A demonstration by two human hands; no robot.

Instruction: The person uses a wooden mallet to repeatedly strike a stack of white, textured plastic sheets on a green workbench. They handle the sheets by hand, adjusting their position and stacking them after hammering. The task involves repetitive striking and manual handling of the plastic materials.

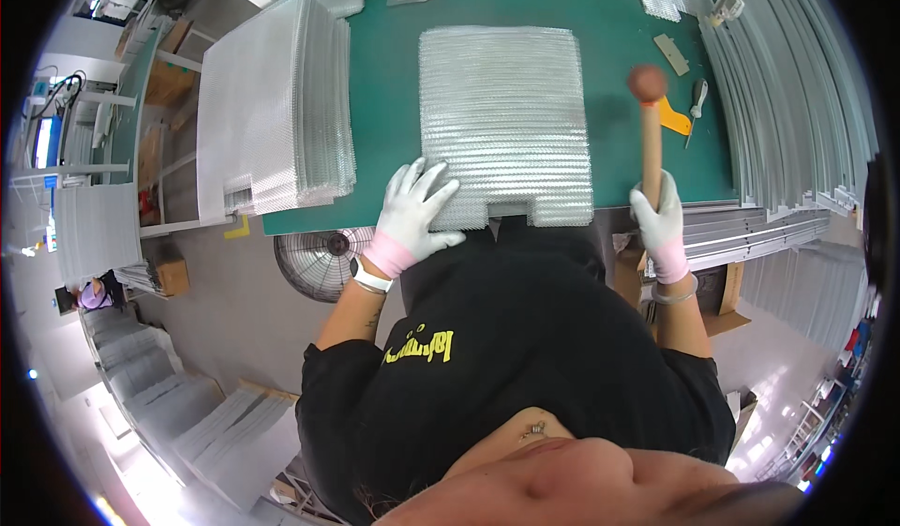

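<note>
In front of me on the green table (384,76) lies a stack of translucent ribbed plastic sheets (502,118), with a notch cut in the near edge. My left hand (412,205), in a white glove with a pink cuff, rests with fingers spread at the stack's near left corner. Over on the right, my right hand (662,218), gloved the same way, grips the wooden handle of a mallet (652,142). The mallet's round brown head points away from me, above the table and apart from the sheets.
A tall stack of similar sheets (272,104) stands at the left. Right of the mallet lie an orange scraper (673,119), a white-handled screwdriver (698,99) and a flat beige piece (671,53). Long sheets (787,85) line the right side. A floor fan (323,262) stands below the table's edge.
</note>
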